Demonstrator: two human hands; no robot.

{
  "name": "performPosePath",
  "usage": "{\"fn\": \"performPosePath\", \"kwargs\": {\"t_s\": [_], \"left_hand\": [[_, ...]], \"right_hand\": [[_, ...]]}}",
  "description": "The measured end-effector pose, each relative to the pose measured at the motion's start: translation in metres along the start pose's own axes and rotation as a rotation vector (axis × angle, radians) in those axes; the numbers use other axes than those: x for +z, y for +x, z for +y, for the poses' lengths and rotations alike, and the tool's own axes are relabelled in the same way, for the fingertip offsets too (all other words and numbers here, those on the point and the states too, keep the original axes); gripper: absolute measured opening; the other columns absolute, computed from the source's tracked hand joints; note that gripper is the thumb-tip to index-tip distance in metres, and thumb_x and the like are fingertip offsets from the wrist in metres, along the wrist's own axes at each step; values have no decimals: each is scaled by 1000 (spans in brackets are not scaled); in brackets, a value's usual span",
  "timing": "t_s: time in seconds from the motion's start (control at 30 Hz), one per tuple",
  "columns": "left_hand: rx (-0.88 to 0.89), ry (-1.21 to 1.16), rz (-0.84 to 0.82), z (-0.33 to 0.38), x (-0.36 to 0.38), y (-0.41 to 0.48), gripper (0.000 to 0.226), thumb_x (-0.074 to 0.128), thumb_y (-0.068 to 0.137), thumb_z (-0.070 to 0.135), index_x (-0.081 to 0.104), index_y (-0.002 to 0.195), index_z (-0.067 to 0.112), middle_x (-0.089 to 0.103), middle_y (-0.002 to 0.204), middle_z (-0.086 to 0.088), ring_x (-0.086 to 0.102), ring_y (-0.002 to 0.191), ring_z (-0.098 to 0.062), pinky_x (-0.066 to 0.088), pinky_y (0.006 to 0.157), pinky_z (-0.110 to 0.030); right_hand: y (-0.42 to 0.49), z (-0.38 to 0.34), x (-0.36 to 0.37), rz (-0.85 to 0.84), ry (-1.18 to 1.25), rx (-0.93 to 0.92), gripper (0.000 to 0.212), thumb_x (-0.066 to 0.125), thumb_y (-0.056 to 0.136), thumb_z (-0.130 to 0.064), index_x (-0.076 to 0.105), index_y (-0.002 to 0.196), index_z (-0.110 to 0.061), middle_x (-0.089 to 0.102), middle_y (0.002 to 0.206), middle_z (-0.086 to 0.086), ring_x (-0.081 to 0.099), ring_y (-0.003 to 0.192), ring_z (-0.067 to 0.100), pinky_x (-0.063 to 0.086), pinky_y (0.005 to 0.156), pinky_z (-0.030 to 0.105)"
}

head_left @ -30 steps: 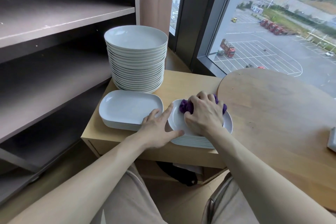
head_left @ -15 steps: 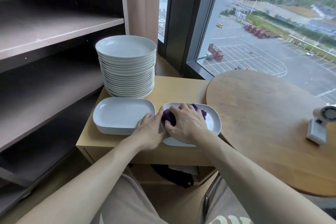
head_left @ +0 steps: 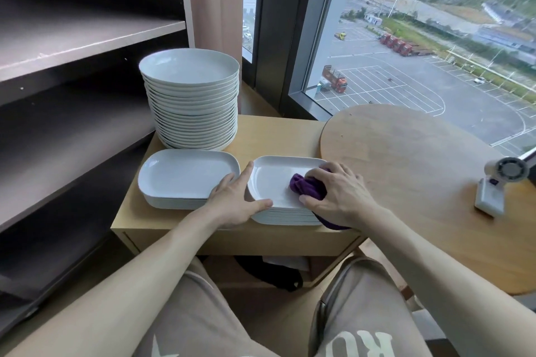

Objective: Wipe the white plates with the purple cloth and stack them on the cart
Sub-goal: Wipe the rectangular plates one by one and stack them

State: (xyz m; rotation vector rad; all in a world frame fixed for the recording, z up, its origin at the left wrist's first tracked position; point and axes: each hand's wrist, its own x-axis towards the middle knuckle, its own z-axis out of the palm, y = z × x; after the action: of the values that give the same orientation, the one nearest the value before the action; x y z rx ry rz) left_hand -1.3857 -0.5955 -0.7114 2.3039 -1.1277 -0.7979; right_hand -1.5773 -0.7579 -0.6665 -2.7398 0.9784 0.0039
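On the light wooden cart (head_left: pixel 278 130) two low stacks of white rounded-rectangular plates lie side by side. My right hand (head_left: pixel 338 195) grips the bunched purple cloth (head_left: pixel 304 187) and presses it onto the top plate of the right stack (head_left: pixel 272 180). My left hand (head_left: pixel 236 198) rests against that stack's left edge, thumb along the front rim, index finger up its left side. The left stack (head_left: pixel 185 174) sits untouched. Behind it stands a tall pile of round white plates (head_left: pixel 190 95).
A round wooden table (head_left: pixel 420 171) adjoins the cart on the right, with a small white fan (head_left: pixel 496 182) on it. Dark shelves (head_left: pixel 72 46) fill the left. A large window is behind. A dark bag (head_left: pixel 269 272) lies under the cart.
My right hand has dragged the purple cloth from the left part of the top plate across to its right side. My left hand stays at the plate's left edge, fingers spread wider.
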Motion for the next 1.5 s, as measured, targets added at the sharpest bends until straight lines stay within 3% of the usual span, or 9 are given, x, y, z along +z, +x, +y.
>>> {"fn": "performPosePath", "kwargs": {"t_s": [0.07, 0.2, 0.33, 0.53, 0.8, 0.93, 1.07, 1.27, 1.5], "left_hand": [[-3, -9, 3, -1, 1, 0, 106, 63, 83, 71, -8, 158, 47, 18, 166, -8, 12, 154, -26, 16, 125, -46], [14, -53, 21, -3, 2, 3, 107, 69, 83, 66, -4, 159, 46, 22, 164, -6, 16, 153, -23, 19, 124, -45], [38, -99, 32, -6, 1, 6, 110, 74, 80, 62, 1, 160, 44, 26, 162, -4, 20, 152, -21, 23, 123, -43], [43, -101, 44, -5, 1, 4, 110, 73, 79, 64, 2, 160, 46, 30, 157, -2, 29, 146, -22, 32, 119, -43], [82, -123, 89, 0, 0, 1, 105, 77, 72, 66, 9, 152, 59, 48, 130, -1, 49, 124, -26, 48, 102, -46], [78, -111, 99, 1, 1, 2, 106, 76, 71, 67, 9, 152, 57, 49, 132, -1, 46, 128, -25, 44, 106, -46], [84, -97, 96, -1, 1, 2, 109, 72, 69, 72, 4, 153, 58, 50, 136, -1, 42, 133, -26, 41, 110, -48], [57, 5, 64, -4, 2, 2, 110, 54, 66, 86, -4, 154, 57, 48, 128, -5, 42, 131, -27, 39, 110, -47], [19, 62, 64, -7, 3, 5, 105, 61, 78, 79, -3, 157, 52, 37, 154, -7, 34, 144, -28, 34, 116, -48]], "right_hand": [[4, -2, 3, 20, 2, -14, 44, 58, 87, -58, 57, 128, -40, 47, 135, -7, 42, 131, 22, 36, 102, 39], [15, -5, 8, 63, -28, -15, 45, 55, 82, -57, 59, 123, -38, 50, 126, -9, 45, 121, 20, 31, 92, 32], [33, -8, 5, 36, 29, -30, 50, 51, 75, -57, 60, 120, -38, 50, 128, -10, 42, 123, 20, 29, 96, 33], [56, -39, 10, 37, 64, -69, 61, 53, 77, -53, 53, 137, -41, 37, 159, 1, 28, 148, 26, 24, 118, 49], [61, -86, 25, 52, 86, -147, 63, 43, 82, -54, 49, 142, -35, 45, 151, 9, 41, 138, 30, 28, 113, 50], [60, -80, 27, 77, 58, -168, 58, 49, 91, -53, 47, 146, -38, 42, 157, 6, 40, 142, 29, 28, 115, 51], [62, -80, 30, 159, 73, -127, 45, 51, 93, -53, 59, 135, -40, 55, 140, -5, 47, 130, 21, 35, 110, 46], [63, -72, 26, 169, 100, -62, 44, 52, 91, -53, 62, 131, -36, 57, 133, -5, 48, 126, 22, 35, 110, 45], [53, -25, 11, 127, 58, 61, 43, 53, 90, -52, 58, 133, -45, 53, 132, -7, 43, 131, 22, 32, 108, 43]]}}
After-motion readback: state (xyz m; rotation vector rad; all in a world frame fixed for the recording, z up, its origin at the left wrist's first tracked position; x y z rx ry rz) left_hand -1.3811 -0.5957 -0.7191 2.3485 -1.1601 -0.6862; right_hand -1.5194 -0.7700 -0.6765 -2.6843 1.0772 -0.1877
